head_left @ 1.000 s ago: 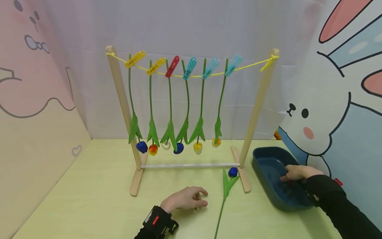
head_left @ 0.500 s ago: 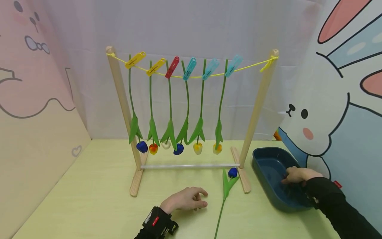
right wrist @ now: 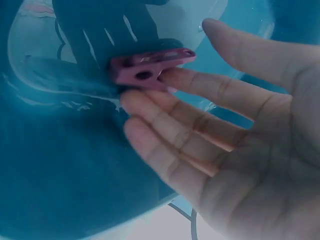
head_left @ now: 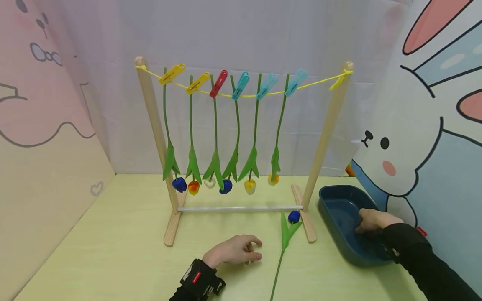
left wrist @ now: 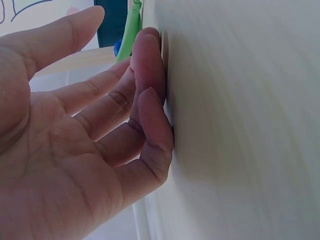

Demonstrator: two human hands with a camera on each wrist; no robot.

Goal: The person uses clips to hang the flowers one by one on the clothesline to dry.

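Note:
My right hand reaches down into a dark blue plastic basin. In the right wrist view its fingers are extended, their tips against a pinkish-red clothespin on the basin floor, while the thumb stands apart. My left hand rests on the table with loosely bent fingers and nothing in them. To its right lies an artificial blue tulip, stem toward me, its bloom beside the rack's right foot.
A wooden rack holds a yellow string with several tulips hanging head down from yellow, red and blue clothespins. A pale crossbar joins its feet. A rabbit-print panel stands behind the basin.
My right hand has shifted slightly within the basin, its fingers turning downward. The rightmost hanging tulip sways a little. My left hand keeps its place.

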